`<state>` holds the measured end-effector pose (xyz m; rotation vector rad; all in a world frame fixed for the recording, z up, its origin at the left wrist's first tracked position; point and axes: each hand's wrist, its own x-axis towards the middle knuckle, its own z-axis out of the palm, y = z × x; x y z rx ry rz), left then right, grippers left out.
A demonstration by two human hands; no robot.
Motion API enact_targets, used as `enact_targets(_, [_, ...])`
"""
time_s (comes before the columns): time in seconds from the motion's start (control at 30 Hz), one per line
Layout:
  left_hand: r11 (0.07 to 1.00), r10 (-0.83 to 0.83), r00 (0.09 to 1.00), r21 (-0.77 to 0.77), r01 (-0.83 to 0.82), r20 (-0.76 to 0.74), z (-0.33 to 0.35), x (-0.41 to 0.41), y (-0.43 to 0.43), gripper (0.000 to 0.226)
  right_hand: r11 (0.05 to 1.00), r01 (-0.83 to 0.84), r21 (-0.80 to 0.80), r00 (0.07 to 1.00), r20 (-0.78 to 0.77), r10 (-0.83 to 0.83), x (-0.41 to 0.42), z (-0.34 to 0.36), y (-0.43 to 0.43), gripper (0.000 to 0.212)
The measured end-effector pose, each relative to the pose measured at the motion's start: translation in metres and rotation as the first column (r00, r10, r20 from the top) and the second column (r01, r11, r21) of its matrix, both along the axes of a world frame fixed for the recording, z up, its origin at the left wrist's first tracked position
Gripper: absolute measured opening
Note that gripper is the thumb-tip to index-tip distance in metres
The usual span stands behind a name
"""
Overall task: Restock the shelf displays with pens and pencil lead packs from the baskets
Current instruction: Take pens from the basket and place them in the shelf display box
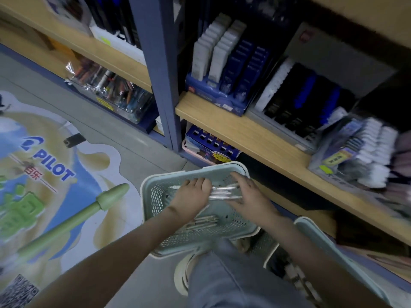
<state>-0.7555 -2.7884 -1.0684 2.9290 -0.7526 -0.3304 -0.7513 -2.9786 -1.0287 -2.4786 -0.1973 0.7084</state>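
Pale-green plastic basket (155,196) beside a Pilot floor sticker (51,165): the left hand (192,193) curls over one end of a bundle of clear pens (224,192) near the basket's far edge, while the right hand (246,196) closes round the other end. Loose pens (202,221) lie toward its near edge, and a second basket (315,236) sits to the right. Shelf displays (280,130) look part-filled, so restocking appears midway, with this handful not yet shelved.

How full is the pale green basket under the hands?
Nearly empty: the basket holds only a bunch of pens between the left hand and right hand, plus a few loose pens; its perforated floor mostly shows bare.
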Motion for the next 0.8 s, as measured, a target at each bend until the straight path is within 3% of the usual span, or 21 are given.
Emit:
enact_targets(0.1, [0.997, 0.067, 0.998, -0.042, -0.067, 0.008, 0.057, 0.001, 0.001, 0.048, 0.977, 0.077, 0.199, 0.996, 0.023, -0.083, -0.003, 0.052, -0.009, 0.067])
enact_targets(0.17, [0.982, 0.088, 0.996, -0.164, -0.091, -0.025, 0.093, 0.001, -0.004, 0.037, 0.93, 0.133, 0.342, 0.988, 0.032, -0.153, -0.006, 0.09, -0.012, 0.059])
enact_targets(0.3, [0.889, 0.156, 0.981, -0.416, -0.19, -0.114, 0.156, -0.005, -0.022, 0.022, 0.754, 0.26, 0.604, 0.935, 0.039, -0.353, -0.019, 0.16, -0.015, 0.055])
enact_targets(0.57, [0.692, -0.131, 0.951, -0.713, -0.115, -0.281, 0.261, -0.036, -0.063, 0.019, 0.636, 0.24, 0.734, 0.89, 0.096, -0.446, -0.073, 0.247, -0.035, 0.034])
enact_targets(0.8, [0.562, -0.333, 0.909, -0.827, -0.023, -0.251, 0.328, -0.052, -0.117, 0.036, 0.536, 0.239, 0.81, 0.789, 0.16, -0.593, -0.108, 0.302, -0.084, 0.02])
